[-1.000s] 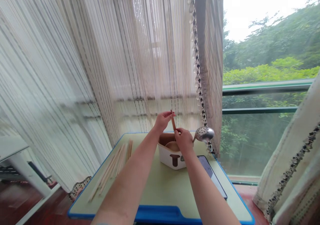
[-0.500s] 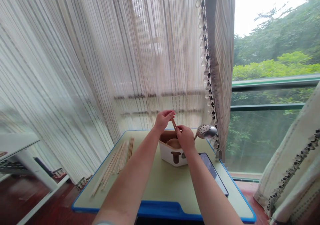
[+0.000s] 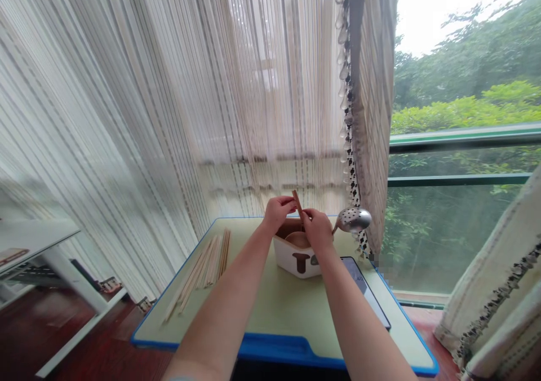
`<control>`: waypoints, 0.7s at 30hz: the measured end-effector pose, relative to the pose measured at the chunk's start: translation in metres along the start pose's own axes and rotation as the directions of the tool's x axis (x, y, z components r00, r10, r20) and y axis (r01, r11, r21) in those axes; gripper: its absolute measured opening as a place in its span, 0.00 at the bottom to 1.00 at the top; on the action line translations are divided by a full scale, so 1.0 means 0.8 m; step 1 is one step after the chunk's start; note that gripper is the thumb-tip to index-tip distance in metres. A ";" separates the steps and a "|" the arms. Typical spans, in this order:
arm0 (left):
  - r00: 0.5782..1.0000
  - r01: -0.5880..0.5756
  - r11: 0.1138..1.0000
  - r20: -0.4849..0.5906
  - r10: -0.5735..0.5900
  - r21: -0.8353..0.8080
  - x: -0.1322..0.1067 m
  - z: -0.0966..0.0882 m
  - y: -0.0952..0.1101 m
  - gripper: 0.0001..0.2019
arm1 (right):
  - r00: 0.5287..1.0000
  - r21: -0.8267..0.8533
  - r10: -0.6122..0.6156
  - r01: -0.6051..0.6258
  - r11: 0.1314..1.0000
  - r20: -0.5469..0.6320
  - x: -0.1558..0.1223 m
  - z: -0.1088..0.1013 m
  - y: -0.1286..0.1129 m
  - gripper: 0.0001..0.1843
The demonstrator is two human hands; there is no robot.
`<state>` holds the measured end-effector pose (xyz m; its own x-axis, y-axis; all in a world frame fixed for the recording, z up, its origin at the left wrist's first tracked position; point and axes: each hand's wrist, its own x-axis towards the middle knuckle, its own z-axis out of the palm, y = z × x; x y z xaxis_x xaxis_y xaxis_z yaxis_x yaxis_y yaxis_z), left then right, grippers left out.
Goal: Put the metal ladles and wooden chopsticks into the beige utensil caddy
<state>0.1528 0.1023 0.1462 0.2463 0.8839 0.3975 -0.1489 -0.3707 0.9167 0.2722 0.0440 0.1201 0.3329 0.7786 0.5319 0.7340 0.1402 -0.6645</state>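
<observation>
L hand (image 3: 278, 211) slid down brown sticks (image 3: 297, 200), nearer R hand (image 3: 318, 230). R pinching sticks; L grip can't tell. Wht box (image 3: 287, 258) under both.

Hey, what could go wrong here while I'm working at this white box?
The slender brown piece in your right hand could slip and drop into the white box.
Your right hand might knock the perforated ladle sticking up close beside it.
The phone lies near the table's right edge; your forearm could nudge it.
</observation>
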 end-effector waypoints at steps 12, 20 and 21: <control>0.979 -0.104 0.964 -0.144 0.142 0.246 -0.035 -0.024 0.001 0.12 | 0.999 -0.080 0.005 -0.008 0.997 -0.033 0.004 0.005 0.005 0.16; 0.901 0.011 0.890 -0.390 0.188 0.456 -0.107 -0.126 -0.008 0.09 | 0.802 0.072 -0.418 0.491 0.868 -0.426 -0.055 0.008 -0.055 0.16; 0.867 0.039 0.890 -0.459 0.197 0.455 -0.115 -0.144 -0.013 0.09 | 0.803 0.125 -0.429 0.516 0.847 -0.413 -0.067 0.014 -0.068 0.15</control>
<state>0.0211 0.0575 0.0955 -0.2550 0.8237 0.5065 0.3131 -0.4252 0.8492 0.2078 0.0012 0.1220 0.1974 0.3126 0.9292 0.7197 0.5973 -0.3538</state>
